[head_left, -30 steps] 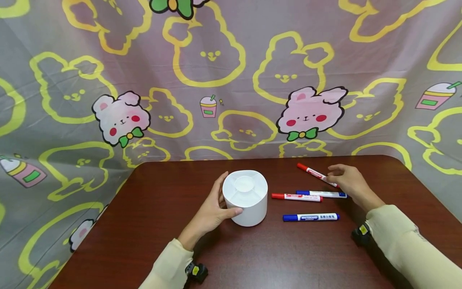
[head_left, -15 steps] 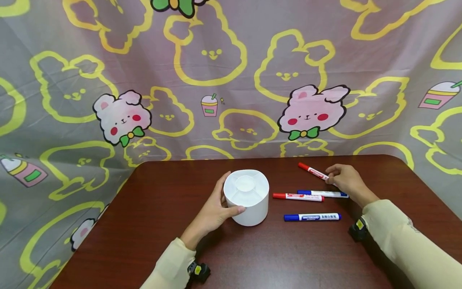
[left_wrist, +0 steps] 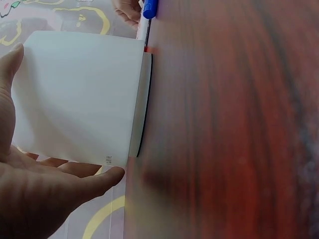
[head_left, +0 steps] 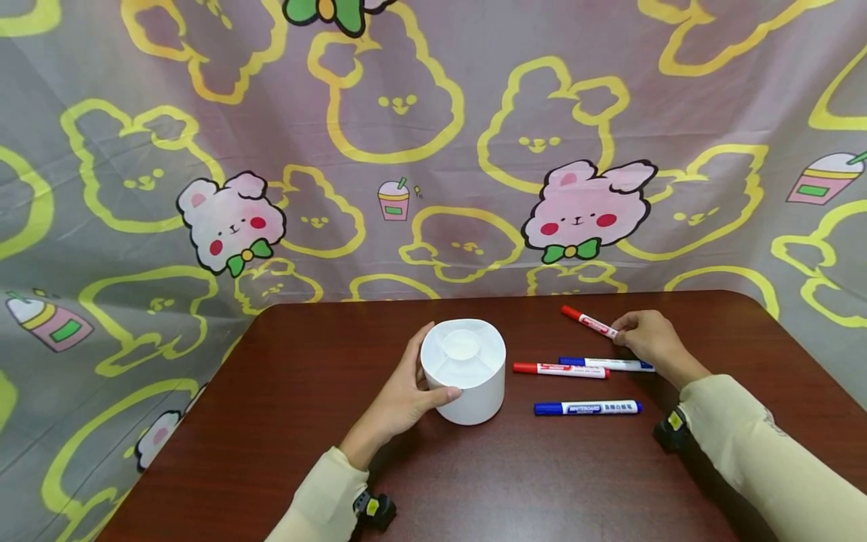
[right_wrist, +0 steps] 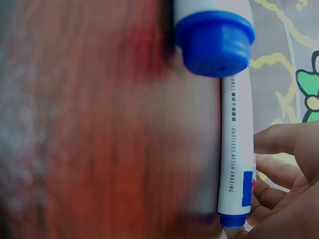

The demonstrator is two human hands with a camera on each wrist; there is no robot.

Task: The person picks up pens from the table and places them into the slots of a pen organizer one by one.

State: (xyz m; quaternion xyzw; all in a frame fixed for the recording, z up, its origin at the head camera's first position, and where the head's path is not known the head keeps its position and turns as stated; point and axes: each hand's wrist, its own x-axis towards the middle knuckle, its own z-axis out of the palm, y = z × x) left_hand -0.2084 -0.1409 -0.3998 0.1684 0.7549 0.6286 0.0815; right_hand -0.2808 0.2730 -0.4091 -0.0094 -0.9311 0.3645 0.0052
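My left hand (head_left: 400, 395) grips a white round pen organizer (head_left: 474, 403) with an open, divided top, thumb across its near side and fingers round the left. In the left wrist view, the organizer's smooth wall (left_wrist: 79, 94) fills the space between thumb and fingers. At the back right, my right hand (head_left: 653, 339) pinches the rear end of a red whiteboard marker (head_left: 589, 321), its red cap pointing back left. A blue whiteboard marker (head_left: 606, 364) lies just in front of that hand, and its white barrel (right_wrist: 237, 149) partly hides the fingers in the right wrist view.
Another red marker (head_left: 562, 369) lies right of the organizer, against the blue one. Nearer the front is a second blue marker (head_left: 588, 408). All rest on a dark brown wooden table (head_left: 528, 482), with a cartoon-print curtain (head_left: 433, 181) hanging behind its back edge.
My right hand has lowered slightly and its fingers have closed on the end of the red marker at the back. The left hand and organizer stay put.
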